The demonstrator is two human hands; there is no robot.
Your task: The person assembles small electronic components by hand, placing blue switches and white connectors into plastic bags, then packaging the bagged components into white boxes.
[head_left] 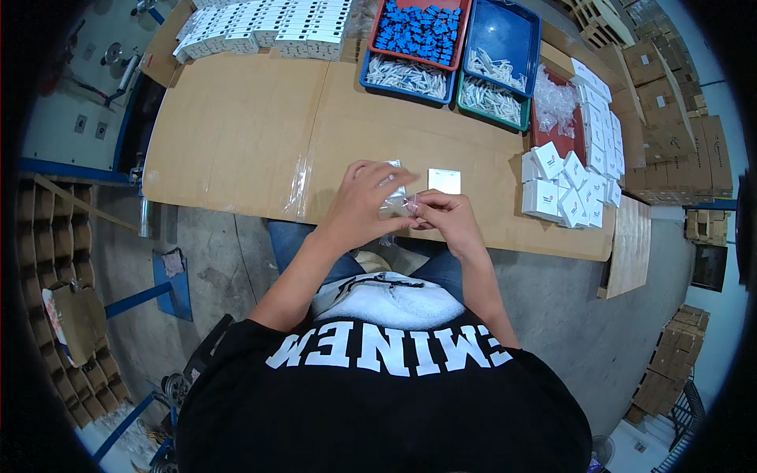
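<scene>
Close to the table's near edge, a small clear plastic bag [392,209] is between my two hands. My left hand [361,203] curls around the bag's left side, its thumb reaching toward my right hand and its fingers arched over the top. With fingertips together, my right hand [453,224] pinches the bag's right edge. Something whitish shows at the bag, partly hidden by my left fingers; I cannot tell what it is. Just beyond my right hand, a flat white square box [444,181] lies on the cardboard-covered table [236,134].
White boxes [276,27] stand in rows at the far left. Trays at the back hold blue pieces [418,33] and slim white pieces [406,76]. A red tray [558,142] contains clear plastic bags [555,104]. Small white boxes [572,189] are heaped at the right.
</scene>
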